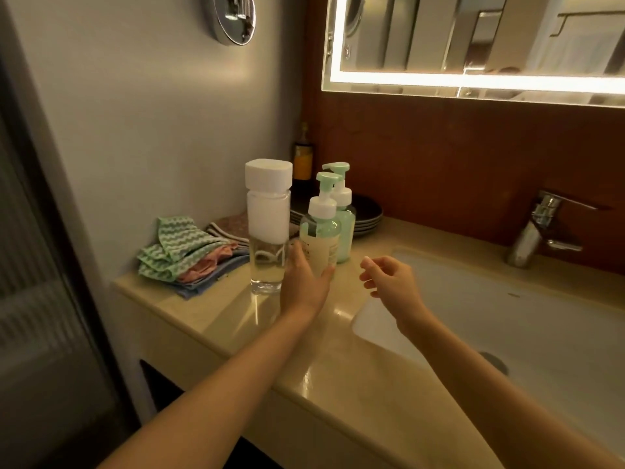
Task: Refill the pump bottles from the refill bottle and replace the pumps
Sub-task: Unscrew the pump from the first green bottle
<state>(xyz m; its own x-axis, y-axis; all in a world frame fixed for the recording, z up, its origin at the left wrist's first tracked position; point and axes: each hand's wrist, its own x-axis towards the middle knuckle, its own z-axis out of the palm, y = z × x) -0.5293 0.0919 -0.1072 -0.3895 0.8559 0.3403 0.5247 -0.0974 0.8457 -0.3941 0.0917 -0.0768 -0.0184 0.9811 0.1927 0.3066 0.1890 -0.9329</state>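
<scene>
Both forearms reach in from the bottom edge over the beige counter (324, 370), with the white sink (548, 319) set into it on the right. The right hand (392, 286) hovers above the sink's near left corner, holding nothing, its fingers loosely curled and pointing left towards the bottles. The left hand (304, 282) wraps the base of the near pump bottle (321, 236), thumb on the bottle's right side and fingers round its left, so the two hands are apart.

That bottle stands upright on the counter with its mint pump and white collar fitted; a pale label covers most of its clear body, and its fill level cannot be told. Just left of it stands the refill bottle (269, 225), tall and clear, with a wide white cap on (its upper half looks white, its lower half transparent). Just behind the near pump bottle, and partly hidden by it, is the far pump bottle (346, 231), pump also on, holding mint-green liquid.

A pile of folded cloths (189, 262) lies left of the refill bottle. Farther back sit a stack of dark plates (370, 214) and a dark bottle with a yellow label (302, 157) in the corner. A chrome faucet (537, 228) stands behind the sink, under a lit mirror (473, 45).
</scene>
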